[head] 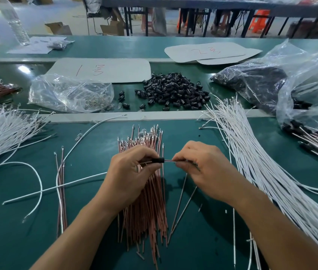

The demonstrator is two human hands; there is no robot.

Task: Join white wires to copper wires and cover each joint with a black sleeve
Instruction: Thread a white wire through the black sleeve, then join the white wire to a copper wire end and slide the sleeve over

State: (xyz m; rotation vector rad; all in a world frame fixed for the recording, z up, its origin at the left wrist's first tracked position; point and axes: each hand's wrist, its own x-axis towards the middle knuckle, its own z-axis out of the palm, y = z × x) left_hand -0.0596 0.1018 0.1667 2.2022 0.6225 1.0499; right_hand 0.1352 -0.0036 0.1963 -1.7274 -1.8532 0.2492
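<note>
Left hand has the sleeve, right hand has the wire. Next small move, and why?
Probably slide the black sleeve rightward along the wire toward the right hand. The left hand pinches the sleeve, which looks threaded on, and a bare stretch of wire shows before the right fingers. The joint itself is hidden.

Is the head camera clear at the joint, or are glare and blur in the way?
Head view: the black sleeve in the left hand and the wire in the right hand are sharp, evenly lit; glare sits far off on the table and plastic bag; table edges bow from the wide lens; the far room is soft.
</note>
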